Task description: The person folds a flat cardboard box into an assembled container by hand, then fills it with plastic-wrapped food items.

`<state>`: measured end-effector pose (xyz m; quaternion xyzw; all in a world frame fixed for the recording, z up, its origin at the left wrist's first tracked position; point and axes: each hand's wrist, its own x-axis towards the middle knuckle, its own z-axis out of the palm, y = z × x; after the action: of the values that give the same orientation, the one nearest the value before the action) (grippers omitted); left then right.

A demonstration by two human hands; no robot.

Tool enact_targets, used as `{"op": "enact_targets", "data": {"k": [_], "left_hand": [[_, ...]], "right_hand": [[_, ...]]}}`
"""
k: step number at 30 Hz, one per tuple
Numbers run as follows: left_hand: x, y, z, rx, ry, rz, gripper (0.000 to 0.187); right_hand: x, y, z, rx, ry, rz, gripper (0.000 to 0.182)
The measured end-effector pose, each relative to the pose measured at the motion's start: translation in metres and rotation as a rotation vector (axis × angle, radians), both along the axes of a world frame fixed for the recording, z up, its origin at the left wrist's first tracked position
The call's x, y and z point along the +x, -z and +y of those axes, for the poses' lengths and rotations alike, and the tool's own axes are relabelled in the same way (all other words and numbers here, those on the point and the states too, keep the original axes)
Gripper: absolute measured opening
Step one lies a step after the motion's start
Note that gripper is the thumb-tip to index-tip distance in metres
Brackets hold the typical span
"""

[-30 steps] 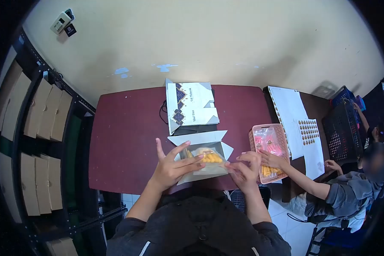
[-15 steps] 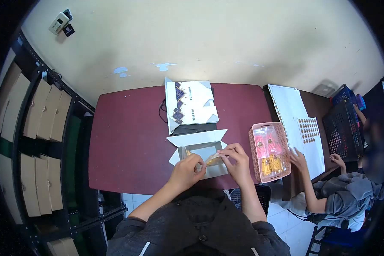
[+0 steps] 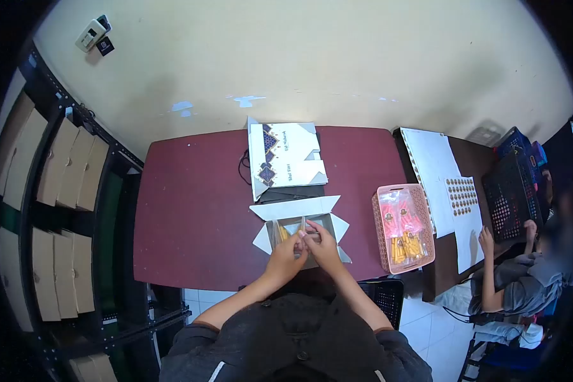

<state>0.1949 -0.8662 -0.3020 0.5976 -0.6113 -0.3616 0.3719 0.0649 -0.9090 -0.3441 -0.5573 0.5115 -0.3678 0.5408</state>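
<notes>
An open white box [image 3: 296, 207] with grey inner walls lies before me, its flaps spread. My left hand [image 3: 285, 261] and my right hand [image 3: 323, 250] meet over it, fingertips pinched together. Between them a clear plastic bag [image 3: 303, 223] stands up on edge; my fingers hide most of it. Yellow sticks in another clear bag [image 3: 281, 233] lean at the box's left side, beside my left hand.
Behind the box lies a stack of printed flat boxes [image 3: 290, 156]. A pink basket [image 3: 375, 219] holds bags of pink and yellow pieces. On the dark side table, a sticker sheet [image 3: 461, 195] lies near a co-worker's hand [image 3: 486, 242]. Shelves with cartons [image 3: 57, 165] stand left.
My right hand has moved left, up against my left hand, and the bag between them now stands more upright. The co-worker's hand has shifted right, away from the basket.
</notes>
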Motion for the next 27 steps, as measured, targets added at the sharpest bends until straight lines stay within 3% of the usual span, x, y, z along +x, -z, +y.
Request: {"op": "enact_targets", "data": {"k": [5, 8, 11, 13, 17, 18, 19, 21, 22, 24, 27], "left_hand": [[0.005, 0.023, 0.007, -0.037, 0.096, -0.032, 0.019], [0.014, 0.014, 0.007, 0.04, 0.138, -0.072, 0.02], [0.03, -0.004, -0.002, 0.159, 0.025, 0.077, 0.02], [0.043, -0.012, -0.005, 0.127, -0.112, -0.062, 0.018], [0.057, -0.024, -0.009, 0.022, -0.184, -0.181, 0.019], [0.063, -0.008, -0.011, -0.027, -0.12, -0.255, 0.03], [0.061, -0.001, -0.012, -0.027, -0.127, -0.254, 0.03], [0.053, 0.011, -0.014, -0.164, -0.3, -0.49, 0.051], [0.056, 0.024, -0.016, -0.165, -0.305, -0.489, 0.051], [0.065, 0.049, -0.021, 0.029, -0.11, -0.058, 0.069], [0.074, 0.068, -0.021, 0.006, -0.063, 0.038, 0.071]], "right_hand": [[0.003, 0.029, -0.011, -0.037, 0.021, 0.122, 0.049], [0.003, 0.029, -0.017, -0.158, -0.066, 0.337, 0.05], [0.007, 0.042, -0.024, -0.216, -0.08, 0.414, 0.045], [0.011, 0.027, -0.029, -0.069, -0.118, 0.553, 0.041], [0.017, 0.023, -0.039, 0.027, -0.204, 0.517, 0.039], [0.018, 0.03, -0.041, 0.003, -0.199, 0.474, 0.039], [0.02, 0.027, -0.042, 0.0, -0.205, 0.475, 0.039], [0.024, 0.019, -0.043, -0.004, -0.222, 0.407, 0.034], [0.027, 0.016, -0.043, -0.007, -0.226, 0.409, 0.034], [0.03, 0.014, -0.04, -0.018, -0.196, 0.302, 0.032], [0.032, 0.03, -0.038, 0.019, -0.177, 0.387, 0.031]]}}
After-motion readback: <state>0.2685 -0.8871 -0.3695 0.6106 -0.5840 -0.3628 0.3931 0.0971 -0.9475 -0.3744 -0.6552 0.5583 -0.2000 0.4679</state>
